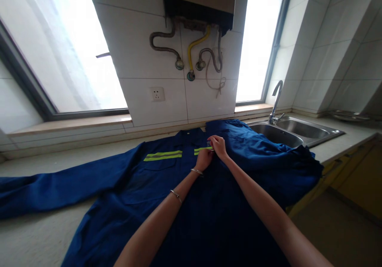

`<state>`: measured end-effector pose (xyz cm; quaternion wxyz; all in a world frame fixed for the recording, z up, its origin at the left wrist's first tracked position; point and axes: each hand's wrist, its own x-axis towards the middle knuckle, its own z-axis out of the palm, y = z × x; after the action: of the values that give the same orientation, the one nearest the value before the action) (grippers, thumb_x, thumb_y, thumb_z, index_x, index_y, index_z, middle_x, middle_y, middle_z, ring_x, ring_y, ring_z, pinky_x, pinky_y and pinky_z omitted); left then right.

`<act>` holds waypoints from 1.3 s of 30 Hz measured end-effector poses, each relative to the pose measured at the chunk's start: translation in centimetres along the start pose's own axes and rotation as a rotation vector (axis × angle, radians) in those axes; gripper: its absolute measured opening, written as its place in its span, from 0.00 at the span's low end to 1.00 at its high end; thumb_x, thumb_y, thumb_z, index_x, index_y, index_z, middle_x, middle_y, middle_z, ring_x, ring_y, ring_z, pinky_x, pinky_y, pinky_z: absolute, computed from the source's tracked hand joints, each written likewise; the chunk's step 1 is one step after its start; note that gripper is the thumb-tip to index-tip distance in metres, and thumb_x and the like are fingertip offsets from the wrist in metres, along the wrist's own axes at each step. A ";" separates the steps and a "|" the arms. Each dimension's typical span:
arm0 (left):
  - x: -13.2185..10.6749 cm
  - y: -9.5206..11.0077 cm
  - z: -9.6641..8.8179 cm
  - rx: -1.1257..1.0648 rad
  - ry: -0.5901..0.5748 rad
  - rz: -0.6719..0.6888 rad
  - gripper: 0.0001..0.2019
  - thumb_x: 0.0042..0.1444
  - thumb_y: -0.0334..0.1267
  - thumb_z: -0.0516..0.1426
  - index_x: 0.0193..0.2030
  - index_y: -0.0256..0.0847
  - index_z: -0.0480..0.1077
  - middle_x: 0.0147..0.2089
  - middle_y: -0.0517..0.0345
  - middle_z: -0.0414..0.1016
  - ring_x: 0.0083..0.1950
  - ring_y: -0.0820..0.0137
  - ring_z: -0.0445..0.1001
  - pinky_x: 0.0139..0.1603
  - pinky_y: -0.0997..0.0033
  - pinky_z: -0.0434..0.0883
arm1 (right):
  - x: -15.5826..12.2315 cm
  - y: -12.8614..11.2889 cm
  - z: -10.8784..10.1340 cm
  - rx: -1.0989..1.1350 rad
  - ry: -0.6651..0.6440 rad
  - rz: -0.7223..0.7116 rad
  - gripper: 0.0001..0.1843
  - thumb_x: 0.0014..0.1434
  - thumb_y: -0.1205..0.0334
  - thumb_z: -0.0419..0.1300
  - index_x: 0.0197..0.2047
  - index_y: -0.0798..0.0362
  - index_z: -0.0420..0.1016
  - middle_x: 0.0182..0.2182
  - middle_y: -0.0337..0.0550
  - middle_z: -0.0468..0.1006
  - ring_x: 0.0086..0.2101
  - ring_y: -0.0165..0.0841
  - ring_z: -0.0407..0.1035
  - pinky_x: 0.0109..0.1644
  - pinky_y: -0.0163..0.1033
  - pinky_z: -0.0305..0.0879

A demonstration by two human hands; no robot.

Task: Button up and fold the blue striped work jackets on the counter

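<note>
A dark blue work jacket (155,179) with yellow-green reflective stripes lies spread on the counter, collar toward the wall and one sleeve stretched out to the left. My left hand (204,159), with bracelets on the forearm, is closed on the cloth just below the chest stripe on the jacket's right side. Right beside it, my right hand (219,145) pinches the same area, fingers bent over the small printing above the stripe. The fingertips nearly meet, and what lies between them is partly hidden. More bunched blue cloth (256,151) lies to the right.
A steel sink (310,129) with a faucet (277,100) is set into the counter (26,235) at the right. A water heater (199,4) with pipes hangs on the tiled wall above a socket (157,94). Windows flank it, and yellow cabinets (352,175) stand below the counter.
</note>
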<state>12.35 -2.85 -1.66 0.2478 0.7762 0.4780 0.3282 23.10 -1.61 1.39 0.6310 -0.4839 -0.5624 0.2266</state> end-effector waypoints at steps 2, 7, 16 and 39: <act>0.5 -1.0 -0.4 -0.092 0.050 -0.064 0.13 0.55 0.38 0.54 0.34 0.33 0.79 0.28 0.51 0.76 0.33 0.64 0.72 0.35 0.69 0.65 | -0.4 -0.3 -0.1 -0.126 0.016 -0.100 0.15 0.54 0.55 0.54 0.22 0.53 0.73 0.17 0.37 0.69 0.20 0.28 0.61 0.26 0.32 0.54; 0.9 -2.5 -0.5 -0.498 0.198 -0.284 0.08 0.47 0.31 0.56 0.22 0.33 0.75 0.17 0.61 0.67 0.21 0.76 0.61 0.23 0.77 0.56 | -1.4 -0.3 -0.4 -0.477 -0.147 -0.239 0.18 0.51 0.50 0.62 0.17 0.51 0.72 0.18 0.42 0.72 0.26 0.33 0.66 0.32 0.34 0.55; 1.1 -2.2 -0.1 -0.702 0.247 -0.409 0.09 0.48 0.29 0.56 0.32 0.33 0.78 0.25 0.54 0.74 0.24 0.75 0.66 0.25 0.76 0.64 | 0.0 0.5 -3.3 -0.575 -0.310 -0.193 0.22 0.35 0.41 0.72 0.12 0.49 0.72 0.15 0.42 0.69 0.23 0.33 0.65 0.28 0.34 0.52; 1.4 -3.8 -4.3 -0.629 0.094 -0.300 0.18 0.55 0.50 0.56 0.29 0.36 0.74 0.22 0.51 0.72 0.26 0.69 0.72 0.28 0.74 0.66 | -0.5 -0.5 -3.1 -0.309 -0.666 -0.174 0.23 0.51 0.51 0.60 0.12 0.55 0.62 0.13 0.32 0.56 0.18 0.23 0.49 0.23 0.32 0.42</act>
<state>7.42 0.35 -1.12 0.4979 0.5670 0.4730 0.4549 25.71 -3.38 1.89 0.3500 -0.4236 -0.8033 0.2296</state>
